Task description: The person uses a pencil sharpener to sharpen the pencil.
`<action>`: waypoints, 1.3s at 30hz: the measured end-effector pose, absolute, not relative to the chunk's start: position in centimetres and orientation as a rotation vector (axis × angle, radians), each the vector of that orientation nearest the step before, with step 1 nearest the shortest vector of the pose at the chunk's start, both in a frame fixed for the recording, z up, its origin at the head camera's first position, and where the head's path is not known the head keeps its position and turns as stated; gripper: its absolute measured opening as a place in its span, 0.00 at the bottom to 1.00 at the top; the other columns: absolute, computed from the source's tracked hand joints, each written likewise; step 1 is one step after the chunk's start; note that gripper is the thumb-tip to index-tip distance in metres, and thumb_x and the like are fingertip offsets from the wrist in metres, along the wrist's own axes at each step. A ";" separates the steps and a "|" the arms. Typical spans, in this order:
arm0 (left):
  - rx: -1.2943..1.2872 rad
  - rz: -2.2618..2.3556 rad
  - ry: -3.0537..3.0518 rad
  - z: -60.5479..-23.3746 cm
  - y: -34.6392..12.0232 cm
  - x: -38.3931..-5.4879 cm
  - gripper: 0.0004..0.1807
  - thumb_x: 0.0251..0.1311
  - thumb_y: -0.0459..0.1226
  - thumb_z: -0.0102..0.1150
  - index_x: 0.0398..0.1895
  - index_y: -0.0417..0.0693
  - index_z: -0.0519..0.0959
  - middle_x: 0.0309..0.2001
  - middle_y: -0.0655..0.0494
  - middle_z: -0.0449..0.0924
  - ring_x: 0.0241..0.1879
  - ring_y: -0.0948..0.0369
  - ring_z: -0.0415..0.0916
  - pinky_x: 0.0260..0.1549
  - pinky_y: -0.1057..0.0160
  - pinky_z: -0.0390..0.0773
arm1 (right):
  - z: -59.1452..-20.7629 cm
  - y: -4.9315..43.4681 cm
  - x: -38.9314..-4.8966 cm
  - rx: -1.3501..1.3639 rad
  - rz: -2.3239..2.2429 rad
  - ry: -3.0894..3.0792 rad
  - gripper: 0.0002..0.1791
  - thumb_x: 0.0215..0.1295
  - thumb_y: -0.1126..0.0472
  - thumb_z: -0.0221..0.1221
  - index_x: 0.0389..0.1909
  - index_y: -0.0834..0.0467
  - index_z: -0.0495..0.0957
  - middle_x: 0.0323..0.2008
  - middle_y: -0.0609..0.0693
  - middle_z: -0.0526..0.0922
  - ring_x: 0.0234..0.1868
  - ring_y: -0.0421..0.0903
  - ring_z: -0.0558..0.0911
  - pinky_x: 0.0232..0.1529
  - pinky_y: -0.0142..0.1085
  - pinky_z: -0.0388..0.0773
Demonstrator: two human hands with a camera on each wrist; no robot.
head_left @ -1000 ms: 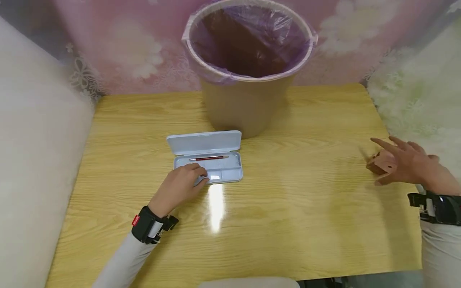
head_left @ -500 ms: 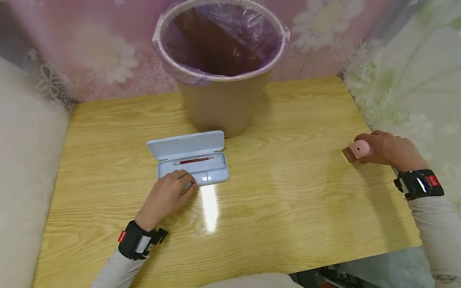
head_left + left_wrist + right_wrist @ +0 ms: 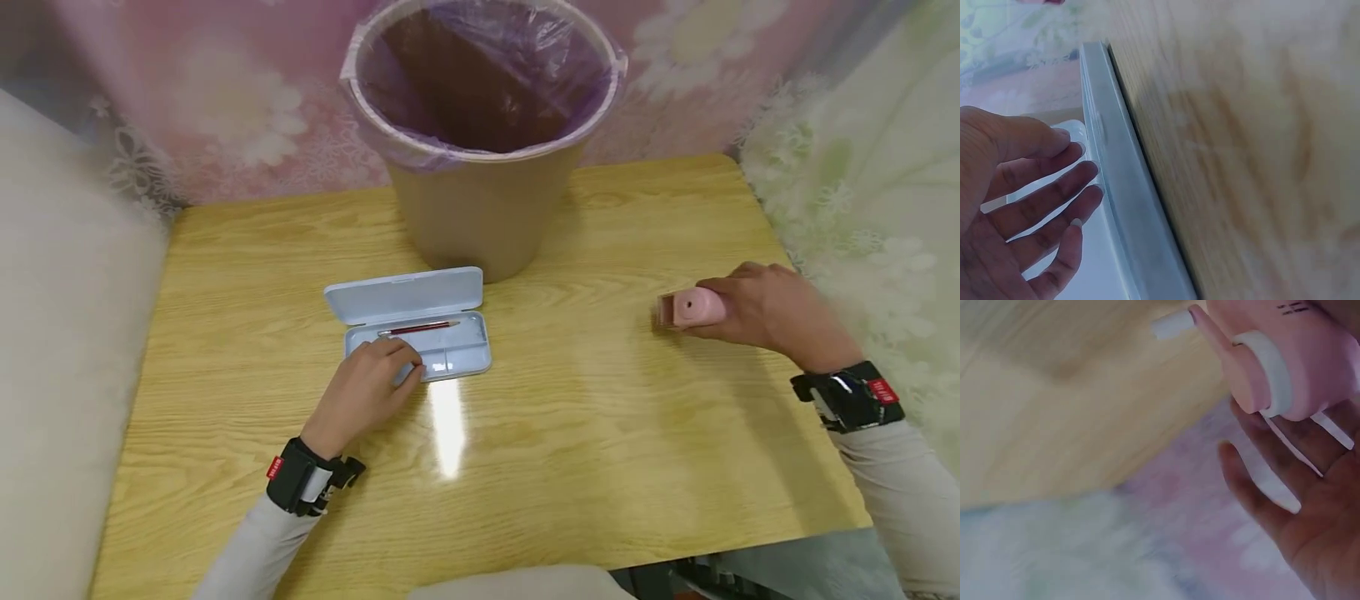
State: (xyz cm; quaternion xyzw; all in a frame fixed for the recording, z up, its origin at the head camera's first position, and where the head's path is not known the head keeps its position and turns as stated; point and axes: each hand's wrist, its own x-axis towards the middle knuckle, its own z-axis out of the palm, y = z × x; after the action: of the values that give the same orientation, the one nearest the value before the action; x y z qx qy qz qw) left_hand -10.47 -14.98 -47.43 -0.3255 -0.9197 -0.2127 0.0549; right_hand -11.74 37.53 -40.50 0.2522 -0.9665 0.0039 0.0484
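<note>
A light blue pencil case (image 3: 468,360) lies on the table with its lid up. Inside its far compartment is a dark red pencil (image 3: 422,328). My left hand (image 3: 367,385) rests at the case's near edge with fingers loosely bent; in the left wrist view, the thumb and fingertips (image 3: 1088,169) lie beside the rim and hold nothing visible. My right hand (image 3: 776,315) grips a pink pencil sharpener (image 3: 699,307) on the right side of the table. Its crank with a white handle (image 3: 1172,325) shows in the right wrist view. The palm hides part of the sharpener's body.
Behind the pencil case stands a tall brown bin (image 3: 476,221) lined with a purple bag. The wooden table (image 3: 585,450) meets a pink flowered cloth at the back. Pale cloths border it on the left and right.
My right hand has closed around the pencil sharpener, turned it and brought it left from the table's right side. My left hand has stayed at the pencil case. The head view shifted slightly.
</note>
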 end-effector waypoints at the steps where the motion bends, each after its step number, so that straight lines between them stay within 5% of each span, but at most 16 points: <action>1: -0.988 -0.641 -2.795 -47.4 -15.0 -10.7 0.04 0.63 0.36 0.67 0.35 0.45 0.86 0.37 0.53 0.85 0.39 0.56 0.81 0.41 0.54 0.80 | -40.3 35.6 -12.0 0.775 0.069 -2.980 0.22 0.49 0.40 0.75 0.40 0.49 0.86 0.23 0.46 0.81 0.27 0.48 0.81 0.27 0.49 0.76; 4: -0.985 -0.604 -2.801 -47.3 -15.0 -11.6 0.03 0.63 0.36 0.66 0.34 0.45 0.86 0.35 0.53 0.84 0.36 0.56 0.80 0.39 0.54 0.80 | -40.0 30.0 -12.5 0.824 0.220 -3.062 0.16 0.54 0.46 0.74 0.36 0.50 0.83 0.26 0.44 0.81 0.28 0.42 0.79 0.30 0.43 0.76; 14: -0.999 -0.537 -2.869 -47.6 -14.7 -14.2 0.05 0.65 0.32 0.63 0.41 0.39 0.85 0.37 0.49 0.82 0.38 0.55 0.82 0.36 0.57 0.83 | -41.9 18.8 -13.6 1.241 0.297 -3.021 0.21 0.54 0.50 0.74 0.43 0.54 0.79 0.28 0.46 0.80 0.28 0.42 0.78 0.29 0.39 0.78; 26: -1.008 -0.490 -2.880 -47.9 -14.5 -15.5 0.03 0.67 0.31 0.62 0.38 0.38 0.83 0.34 0.49 0.76 0.35 0.56 0.78 0.34 0.59 0.81 | -43.1 17.0 -15.8 1.231 0.318 -3.027 0.19 0.49 0.54 0.75 0.39 0.54 0.79 0.27 0.48 0.80 0.28 0.44 0.79 0.29 0.42 0.80; 39: -1.080 -0.513 -2.940 -48.4 -14.4 -16.8 0.03 0.67 0.32 0.62 0.36 0.40 0.83 0.35 0.51 0.77 0.33 0.60 0.77 0.34 0.64 0.80 | -45.0 16.6 -16.0 1.133 0.575 -3.196 0.27 0.56 0.51 0.73 0.52 0.60 0.77 0.40 0.54 0.82 0.40 0.50 0.80 0.39 0.45 0.80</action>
State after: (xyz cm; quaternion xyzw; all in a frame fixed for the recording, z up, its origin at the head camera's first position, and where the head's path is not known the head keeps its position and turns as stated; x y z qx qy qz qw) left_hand -16.76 -14.44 -48.43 -0.3401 -0.9263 -0.1615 -0.0163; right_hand -15.96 16.59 -45.05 0.3257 -0.9190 0.1653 -0.1482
